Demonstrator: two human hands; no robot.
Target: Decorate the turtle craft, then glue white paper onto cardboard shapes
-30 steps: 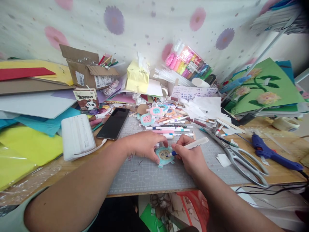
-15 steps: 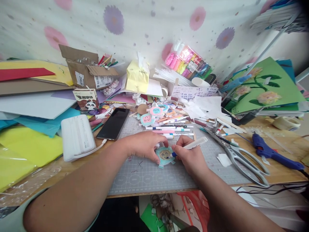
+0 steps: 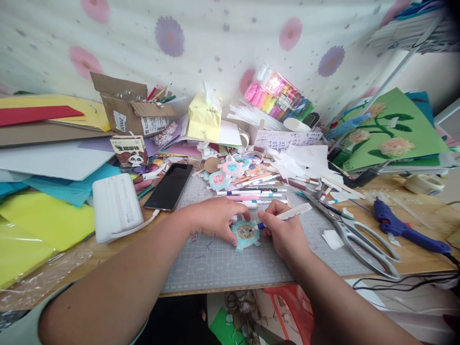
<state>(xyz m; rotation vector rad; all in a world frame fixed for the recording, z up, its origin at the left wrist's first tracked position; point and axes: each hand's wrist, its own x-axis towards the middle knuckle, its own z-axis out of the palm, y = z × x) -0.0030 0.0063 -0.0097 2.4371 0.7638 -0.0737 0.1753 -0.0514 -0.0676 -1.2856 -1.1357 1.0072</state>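
Observation:
On the grey cutting mat (image 3: pixel 201 263) lies a light-blue paper cutout (image 3: pixel 239 245) with small tabs round its edge and a yellowish, dark-patterned middle. My left hand (image 3: pixel 217 220) curves round its left and far side, thumb at the near left edge, holding it flat. Pinched in my right hand (image 3: pixel 285 235) is a white marker (image 3: pixel 296 211) with a blue tip end, slanted down so its point meets the patterned middle. Just beyond my hands, several markers (image 3: pixel 251 193) lie in a row. Farther back are similar cutouts, one blue with a pink centre (image 3: pixel 218 180).
Large scissors (image 3: pixel 359 239) and a blue glue gun (image 3: pixel 406 227) lie to the right. A phone (image 3: pixel 168 187) and a white power bank (image 3: pixel 117 206) joined by a cable are at left. Behind stand a cardboard box (image 3: pixel 132 108), yellow tissue pack (image 3: pixel 204 117) and scattered paper.
The marker's tip has shifted slightly up and right over the cutout's middle. My left hand stays in place, and the whole view has tilted a little.

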